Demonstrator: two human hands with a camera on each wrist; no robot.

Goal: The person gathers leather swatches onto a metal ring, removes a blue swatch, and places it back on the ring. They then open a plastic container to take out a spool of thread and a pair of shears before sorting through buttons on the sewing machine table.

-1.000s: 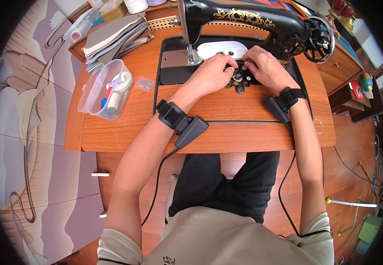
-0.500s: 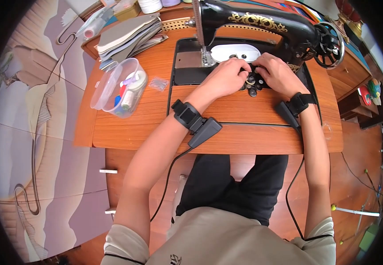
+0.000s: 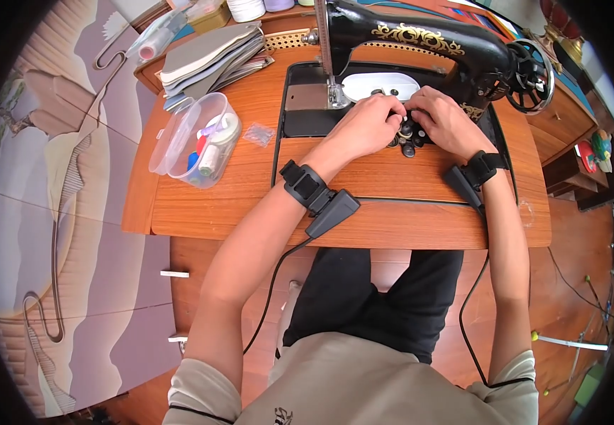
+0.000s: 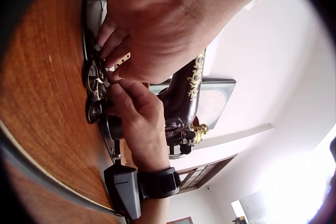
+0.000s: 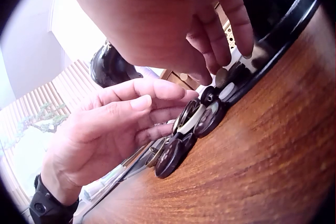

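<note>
Both hands meet over a small heap of dark buttons (image 3: 407, 134) in front of the sewing machine (image 3: 420, 35). My left hand (image 3: 374, 122) curves loosely along the heap's left side; in the right wrist view its fingers are relaxed, fingertips right at the buttons (image 5: 181, 124). Reaching in from the right, my right hand (image 3: 443, 117) has its fingertips down at the heap's upper edge, beside a brownish button (image 5: 221, 77); I cannot tell whether it pinches that button. Behind the hands lies a white oval dish (image 3: 370, 83) with a few dark buttons (image 3: 394, 92) in it.
An open clear plastic box (image 3: 179, 170) with thread spools stands at the table's left, beside a small clear packet (image 3: 258, 134). Behind it lies a stack of folded fabric (image 3: 211, 57). The machine's handwheel (image 3: 531, 76) is at the right.
The head view has swung, shifting the whole scene rightward in the picture. Both hands stay at the button heap, with only slight finger movement.
</note>
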